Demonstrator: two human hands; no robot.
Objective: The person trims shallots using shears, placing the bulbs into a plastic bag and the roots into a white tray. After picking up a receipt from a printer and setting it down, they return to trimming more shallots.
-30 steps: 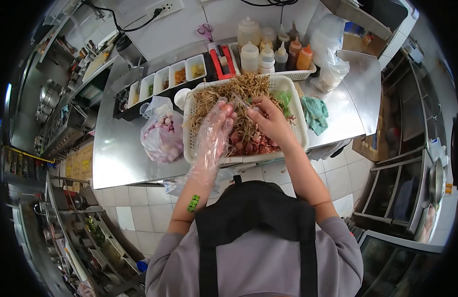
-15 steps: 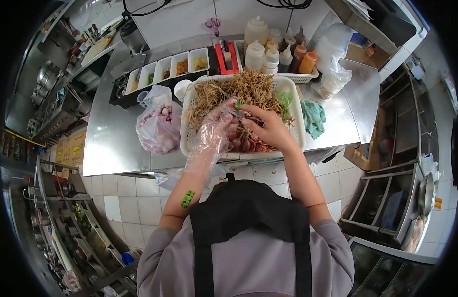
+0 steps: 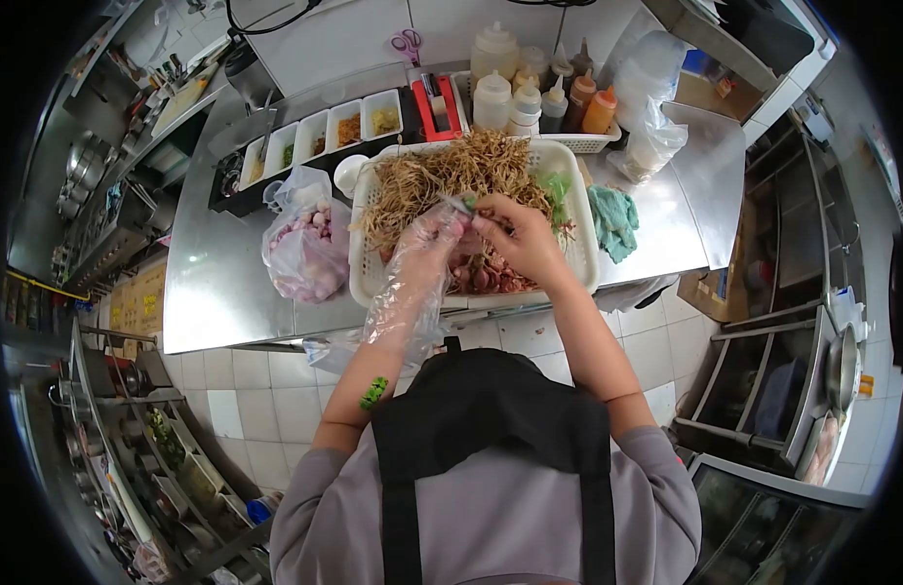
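Note:
A white plastic basket [image 3: 362, 283] stands at the table's front edge. Dry brown roots or stems [image 3: 451, 175] fill its back part, and small reddish bulbs [image 3: 490, 273] lie at its front. Above it my left hand [image 3: 427, 239], in a clear plastic glove, is closed in a pinch. My right hand [image 3: 523, 237], bare, is pinched closed right beside it. The fingertips of both meet around something small that I cannot make out, with a bit of green showing there. Green plastic [image 3: 559, 195] lies at the basket's right side.
Left of the basket sits a plastic bag [image 3: 305, 244] of pinkish bulbs. A green cloth [image 3: 614, 222] lies to the right. Behind are condiment trays [image 3: 349, 127], a red holder [image 3: 437, 109], squeeze bottles [image 3: 492, 97] and a knotted clear bag [image 3: 652, 146]. Purple scissors [image 3: 407, 44] are at the wall.
Both hands remain close together over the basket. My right fingers have curled in more, and the blade-like grey piece seen between the hands before no longer shows. The view has shifted slightly.

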